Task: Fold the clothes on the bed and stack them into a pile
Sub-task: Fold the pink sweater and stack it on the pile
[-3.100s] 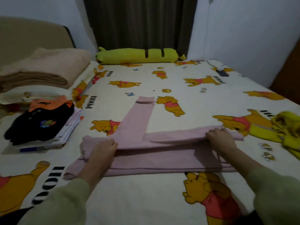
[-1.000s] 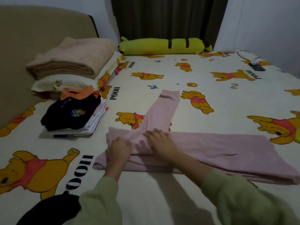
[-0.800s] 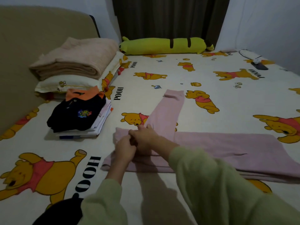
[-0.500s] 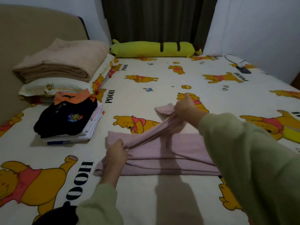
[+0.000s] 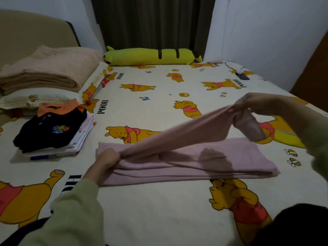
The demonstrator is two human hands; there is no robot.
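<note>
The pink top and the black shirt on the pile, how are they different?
The pink top lies long and only partly folded, one sleeve lifted off the bed; the black shirt is folded small and finished. The left hand and right hand grip the pink top; nobody touches the black shirt, which sits atop a pile. Both are on the bed.

Pink garment (image 5: 186,157): soft matt knit cloth. Bed sheet (image 5: 159,210): smooth matt printed cotton-like fabric. Beige blanket (image 5: 49,68): fuzzy, ribbed. Green bolster (image 5: 150,56): short plush. Sleeves (image 5: 76,210): matt fleece-like. Curtain (image 5: 152,22): dull woven cloth
</note>
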